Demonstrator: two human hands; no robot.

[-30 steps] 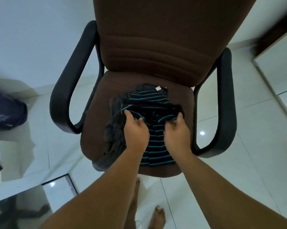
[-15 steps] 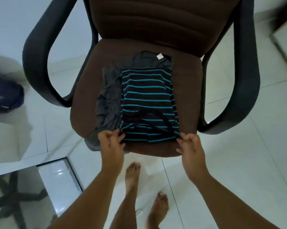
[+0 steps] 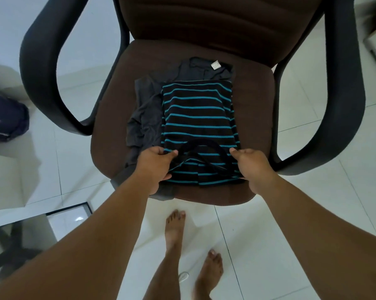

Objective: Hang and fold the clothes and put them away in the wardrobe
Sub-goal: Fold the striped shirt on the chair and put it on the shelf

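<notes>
from my remote feed: both forearms bare from wrist to frame edge, no sleeves in view. left hand [image 3: 154, 167] and right hand [image 3: 253, 168] bare, no gloves; i see no rings, watch or bands on them. lower legs bare. both feet bare on the floor: left foot [image 3: 174, 229], right foot [image 3: 208, 271]. toenails short, unpainted.

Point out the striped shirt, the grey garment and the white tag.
striped shirt [image 3: 195, 118], head view, middle of the folded panel.
grey garment [image 3: 146, 118], head view, crumpled part left of the stripes.
white tag [image 3: 215, 65], head view, tag's centre at the collar.
</notes>
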